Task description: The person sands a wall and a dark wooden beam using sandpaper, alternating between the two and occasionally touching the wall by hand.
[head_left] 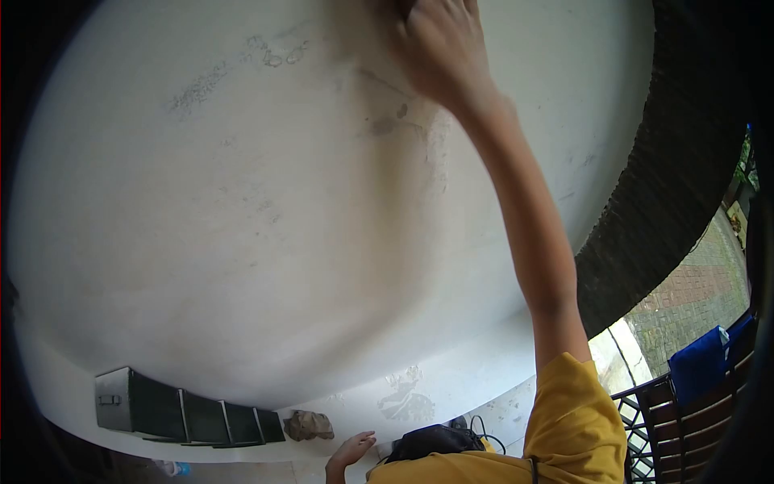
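Observation:
My right hand (442,40) is raised high against a white wall (306,185), at the top edge of the view. Its fingers look curled round something dark, but blur and the frame edge hide what that is. Scuffs, stains and peeling patches mark the wall around it. Low in the view, my left hand (355,448) hangs near the wall's foot with its fingers loosely stretched and nothing in them. Close to it lie a crumpled brown bundle (308,425) and a black bag (435,441).
A dark green metal trunk (201,415) stands at the lower left along the wall. On the right, a slatted bench (697,427) carries a blue cloth (698,365). Beyond the wall's dark rough edge (645,210) lies brick paving (685,302).

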Available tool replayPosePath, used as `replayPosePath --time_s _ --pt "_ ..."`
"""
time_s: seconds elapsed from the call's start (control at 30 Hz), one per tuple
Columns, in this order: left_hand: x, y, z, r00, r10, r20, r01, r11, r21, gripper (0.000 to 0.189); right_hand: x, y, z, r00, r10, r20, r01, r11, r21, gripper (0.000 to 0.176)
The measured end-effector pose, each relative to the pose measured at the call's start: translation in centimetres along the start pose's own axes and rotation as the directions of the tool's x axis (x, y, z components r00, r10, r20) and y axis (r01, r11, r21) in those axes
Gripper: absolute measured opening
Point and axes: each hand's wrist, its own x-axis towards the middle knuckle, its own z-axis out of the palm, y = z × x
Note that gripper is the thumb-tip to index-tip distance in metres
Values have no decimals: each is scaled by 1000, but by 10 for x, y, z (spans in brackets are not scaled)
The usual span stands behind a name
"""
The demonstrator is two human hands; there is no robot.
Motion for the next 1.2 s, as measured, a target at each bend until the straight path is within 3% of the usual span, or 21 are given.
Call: replayPosePath --time_s 0.1,0.17,0.3,0.37,0.47,0.53,0.6,0.63,0.77,0.87,0.97,1.07,1.1,1.13,1.2 --pt "-1 16 -6 997 46 -68 -48 999 -23 50 -3 6 -3 1000 -10 22 9 1000 28 57" --pt "-1 15 -2 997 45 -56 -46 999 -25 50 -60 -3 0 1000 -12 -20 15 986 164 58" --pt "-1 8 12 999 50 -7 -50 998 28 51 -216 -45 -11 929 167 329 -215 970 116 60" --pt "-2 9 19 998 45 40 -46 999 20 52 -225 -37 -3 933 163 322 -200 976 85 61" --pt "-6 0 21 998 13 68 -14 1000 20 53 -161 -27 -4 961 146 234 -174 980 101 61" --pt "0 -1 22 998 12 54 -12 1000 2 52 -73 -9 -1 1000 27 -13 -25 991 133 57" --pt "1 -1 15 999 21 42 -20 1000 -22 50 -21 1 -6 992 56 109 -71 988 137 56" --pt "-4 5 10 1000 28 10 -27 999 -24 49 -13 1 1 1000 14 -12 -13 998 54 57" --pt "-8 11 11 997 47 -65 -50 998 -49 49 -102 -14 -4 995 73 69 -82 988 133 60" --pt "-10 -4 21 999 38 -38 -40 998 -39 50 -222 -37 -3 923 155 351 -207 972 113 67" --pt "-5 -33 37 999 27 20 -27 999 -27 51 -199 -35 -2 937 189 294 -215 975 58 65" --pt "-3 -32 38 999 3 35 -1 999 -37 51 -94 -12 3 998 47 -29 -46 997 58 59" --pt "-6 -27 38 999 -12 36 14 999 -48 51 -58 -2 -6 972 94 217 -127 982 143 60" --pt "-9 -23 36 1000 1 19 0 999 -51 51 -28 -1 -1 999 33 20 -33 999 36 58" --pt "-10 -15 29 999 36 -8 -36 998 -55 51 -32 1 -3 998 40 42 -43 997 68 58"
